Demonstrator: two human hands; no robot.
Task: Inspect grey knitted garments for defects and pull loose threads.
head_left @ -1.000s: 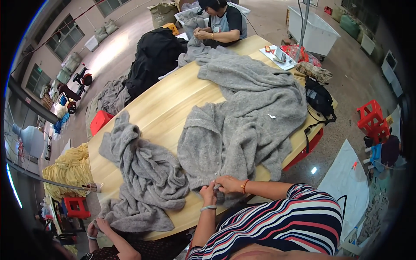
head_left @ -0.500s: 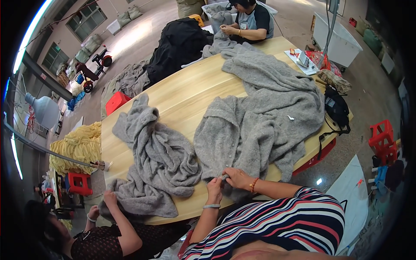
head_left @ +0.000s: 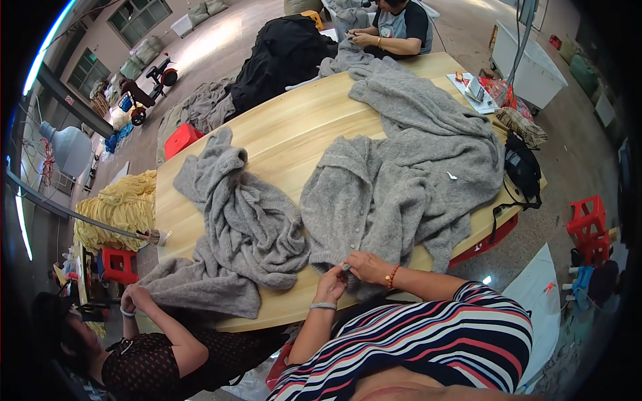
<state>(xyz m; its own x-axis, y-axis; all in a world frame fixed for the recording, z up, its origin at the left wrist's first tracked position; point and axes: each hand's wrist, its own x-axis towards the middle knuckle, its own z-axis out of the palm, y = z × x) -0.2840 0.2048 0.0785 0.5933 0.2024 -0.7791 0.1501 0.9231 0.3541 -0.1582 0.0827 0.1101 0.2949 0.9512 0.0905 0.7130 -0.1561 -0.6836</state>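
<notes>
A fuzzy grey knit sweater (head_left: 338,207) lies in front of me, its lower edge at the table's near side. My left hand (head_left: 330,284) pinches that edge, with a small bit of grey knit showing at the fingertips. Right beside it, my right hand (head_left: 369,267) is closed on the same edge, fingers bent and almost touching the left ones. Exactly what sits between the fingertips is too small to make out. More grey knitwear (head_left: 435,144) spreads to the right and away from me, with a small white tag (head_left: 451,176) on it.
At left, a co-worker's hands (head_left: 136,297) hold another grey knit garment (head_left: 251,227). A second person (head_left: 394,33) handles grey knit at the far end of the wooden table (head_left: 281,123). A black bag (head_left: 521,167) hangs at the right edge. Red stools (head_left: 120,266) stand around.
My hands stay on the sweater's edge, the left shifted slightly. The co-worker at left has drawn the hands up and left, stretching out their garment's end. The view has shifted slightly.
</notes>
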